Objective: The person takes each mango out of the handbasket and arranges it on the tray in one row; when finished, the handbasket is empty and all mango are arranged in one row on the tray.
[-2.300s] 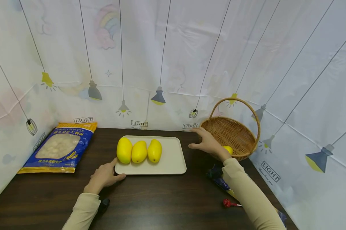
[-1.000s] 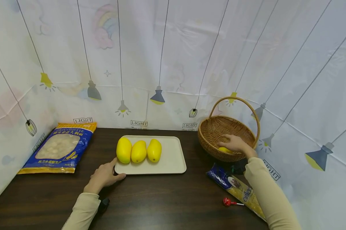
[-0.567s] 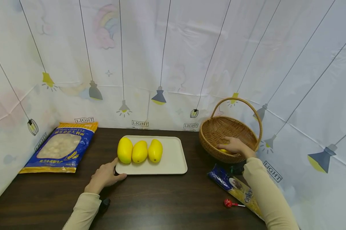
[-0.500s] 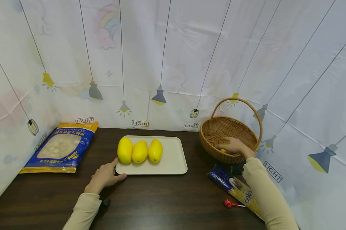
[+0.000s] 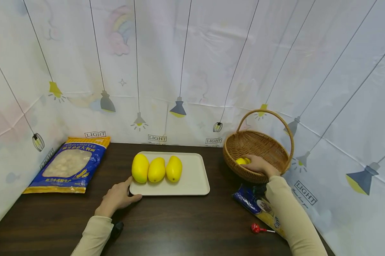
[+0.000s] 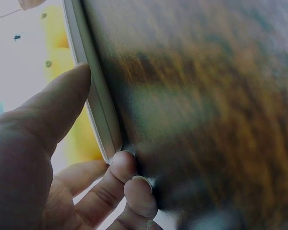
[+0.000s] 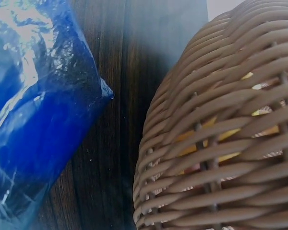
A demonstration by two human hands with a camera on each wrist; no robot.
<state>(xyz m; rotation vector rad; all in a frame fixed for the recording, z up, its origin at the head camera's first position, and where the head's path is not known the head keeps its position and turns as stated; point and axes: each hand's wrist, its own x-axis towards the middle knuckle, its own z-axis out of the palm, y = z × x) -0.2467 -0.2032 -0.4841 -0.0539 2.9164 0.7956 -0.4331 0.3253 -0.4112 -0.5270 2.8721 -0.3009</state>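
Observation:
Three yellow mangoes (image 5: 156,170) lie side by side on the left part of a cream rectangular tray (image 5: 192,174). My left hand (image 5: 117,197) grips the tray's near left corner; in the left wrist view the thumb lies on one edge and the fingertips meet the other side. My right hand (image 5: 259,165) is inside a wicker basket (image 5: 237,142), its fingers curled over a yellow fruit (image 5: 242,161) that is partly hidden by the hand. In the right wrist view the basket's weave (image 7: 221,134) hides the hand, with bits of yellow showing through.
A blue and yellow orecchiette bag (image 5: 66,165) lies at the left. Under the right forearm is a long blue and yellow pasta packet (image 5: 248,202), with a red lollipop (image 5: 255,228) beside it. The basket's handle (image 5: 288,135) arches up. A patterned curtain (image 5: 186,71) stands behind.
My right hand went from above the basket's left rim down into the basket onto the yellow fruit, then shifted slightly left with it, turning it. The left hand stays at the tray corner.

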